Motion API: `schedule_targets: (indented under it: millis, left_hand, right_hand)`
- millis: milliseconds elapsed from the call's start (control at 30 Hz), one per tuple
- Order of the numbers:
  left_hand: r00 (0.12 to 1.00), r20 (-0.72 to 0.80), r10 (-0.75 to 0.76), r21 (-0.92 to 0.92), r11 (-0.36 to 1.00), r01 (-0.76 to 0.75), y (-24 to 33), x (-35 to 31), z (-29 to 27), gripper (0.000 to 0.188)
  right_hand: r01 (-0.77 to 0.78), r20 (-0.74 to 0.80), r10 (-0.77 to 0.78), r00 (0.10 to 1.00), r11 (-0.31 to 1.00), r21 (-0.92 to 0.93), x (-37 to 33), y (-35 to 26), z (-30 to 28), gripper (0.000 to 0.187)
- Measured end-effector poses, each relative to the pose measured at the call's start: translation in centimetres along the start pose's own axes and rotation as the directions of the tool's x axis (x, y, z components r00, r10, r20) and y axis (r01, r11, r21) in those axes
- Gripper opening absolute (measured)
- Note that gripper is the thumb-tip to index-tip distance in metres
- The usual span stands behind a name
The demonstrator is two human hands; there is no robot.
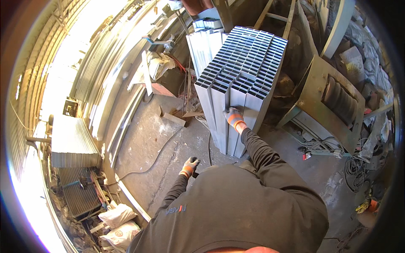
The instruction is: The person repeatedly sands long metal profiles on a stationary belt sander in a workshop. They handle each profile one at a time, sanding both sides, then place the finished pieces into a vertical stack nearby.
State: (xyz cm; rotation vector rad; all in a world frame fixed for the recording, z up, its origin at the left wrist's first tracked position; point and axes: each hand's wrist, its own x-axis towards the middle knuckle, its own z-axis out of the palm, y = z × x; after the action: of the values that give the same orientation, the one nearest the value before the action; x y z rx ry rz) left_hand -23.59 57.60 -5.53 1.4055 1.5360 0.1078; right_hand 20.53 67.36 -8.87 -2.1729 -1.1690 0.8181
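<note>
right hand [233, 117], orange-grey glove, grips a tube in the upright tube stack [242, 71] on the floor [168, 139]. left hand [189, 167] hangs free, loosely curled, holding nothing.

Tube stack [242, 71] base behind torso

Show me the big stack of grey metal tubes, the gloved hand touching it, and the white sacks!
stack of grey rectangular metal tubes [249, 55], head view, open tube ends.
right hand [233, 117], head view, orange-grey glove back.
white sacks [118, 215], head view, upper sack's middle.
</note>
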Motion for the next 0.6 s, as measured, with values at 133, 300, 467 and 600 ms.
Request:
schedule_targets:
  millis: [133, 300, 467, 600]
  left_hand:
    - [1.0, 0.03, 0.008, -0.1, 0.995, -0.005, 6.3, 4.8, -2.7, 0.066]
    - [0.898, -0.004, 0.439, -0.049, 0.897, -0.439, 16.1, 13.9, -5.0, 0.077]
    - [0.891, 0.137, 0.434, -0.502, 0.806, -0.315, 27.4, 23.1, -5.0, 0.087]
    - [0.737, 0.251, 0.628, -0.267, 0.776, -0.571, 32.4, 27.6, -4.0, 0.076]
  right_hand:
    - [0.035, -0.033, -0.035, 0.999, 0.999, -0.024, -2.0, 1.0, 0.0, 0.065]
    - [-0.239, 0.152, 0.241, 0.959, 0.971, -0.031, -3.6, 1.1, -0.3, 0.086]
    - [-0.111, 0.08, 0.108, 0.991, 0.993, 0.037, -3.8, 0.1, -1.2, 0.095]
    - [-0.13, -0.015, 0.132, 0.991, 0.988, 0.083, -2.2, -2.5, -1.2, 0.1]
